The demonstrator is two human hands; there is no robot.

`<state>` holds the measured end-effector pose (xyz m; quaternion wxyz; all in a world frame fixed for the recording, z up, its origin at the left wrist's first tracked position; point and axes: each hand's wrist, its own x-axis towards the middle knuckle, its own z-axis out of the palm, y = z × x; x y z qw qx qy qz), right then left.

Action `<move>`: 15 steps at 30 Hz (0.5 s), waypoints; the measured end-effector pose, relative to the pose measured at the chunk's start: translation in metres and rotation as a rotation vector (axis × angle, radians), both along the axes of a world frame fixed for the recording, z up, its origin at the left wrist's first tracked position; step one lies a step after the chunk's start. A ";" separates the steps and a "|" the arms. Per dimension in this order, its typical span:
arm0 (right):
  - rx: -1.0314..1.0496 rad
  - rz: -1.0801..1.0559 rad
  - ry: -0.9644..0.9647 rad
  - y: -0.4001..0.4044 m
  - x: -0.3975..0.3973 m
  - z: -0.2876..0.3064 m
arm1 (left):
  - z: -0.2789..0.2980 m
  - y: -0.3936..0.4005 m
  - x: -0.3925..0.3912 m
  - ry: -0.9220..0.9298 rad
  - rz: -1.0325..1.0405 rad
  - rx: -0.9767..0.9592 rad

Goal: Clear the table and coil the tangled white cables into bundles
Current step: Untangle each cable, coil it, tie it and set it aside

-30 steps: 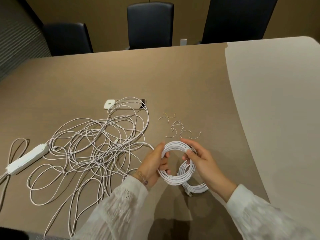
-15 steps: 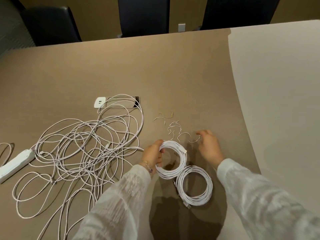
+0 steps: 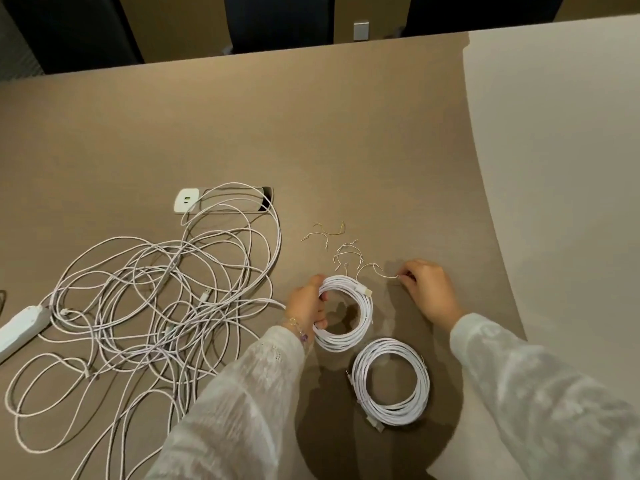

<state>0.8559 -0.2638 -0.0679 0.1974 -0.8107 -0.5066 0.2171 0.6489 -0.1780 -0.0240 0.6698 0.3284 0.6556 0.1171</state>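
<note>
From the head camera, looking down, a wide brown table (image 3: 311, 133) fills most of the picture, with a paler grey section (image 3: 554, 168) curving along its right side.

The left hand (image 3: 306, 304) grips the left side of a round coil of smooth white cable (image 3: 360, 327), fingers curled through the middle of the ring and thumb over its upper edge. A connector on the coil's cable end (image 3: 363, 289) lies at the ring's upper right. The coil stands tilted under the hand; whether its lower edge touches the table cannot be told.

The right hand (image 3: 427, 289) lies knuckles up just right of that coil, its fingertips pinching the end of one thin pale wire twist tie (image 3: 381, 271). More twist ties (image 3: 332, 237) lie scattered on the table just beyond the two hands.

A second round coil of white cable (image 3: 391, 382), already bundled, lies flat on the table between the two white lace sleeves (image 3: 242, 393), just below and right of the held coil and apart from it.

To the left spreads a large loose tangle of white braided cables (image 3: 156, 306), one strand running towards the left hand. At the tangle's far edge sit a small white charger block (image 3: 187, 200) and a dark flat phone (image 3: 263, 199) partly under the loops. A white power strip (image 3: 20, 327) lies at the left edge.

Black chairs (image 3: 277, 19) stand behind the table.
</note>
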 end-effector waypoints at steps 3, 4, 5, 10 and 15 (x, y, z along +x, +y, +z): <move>0.170 -0.044 0.102 -0.010 -0.015 0.029 | -0.002 0.002 -0.002 0.014 0.037 0.022; 0.216 -0.031 0.133 -0.014 -0.022 0.040 | 0.000 0.002 -0.002 0.014 0.046 0.031; 0.248 -0.006 0.165 -0.018 -0.030 0.051 | 0.001 0.001 -0.003 0.010 0.055 0.037; 0.214 0.175 0.187 -0.039 -0.061 0.081 | 0.014 -0.004 -0.005 0.005 0.048 0.076; 0.127 0.276 0.018 -0.042 -0.084 0.073 | 0.030 -0.015 -0.004 0.004 0.042 0.153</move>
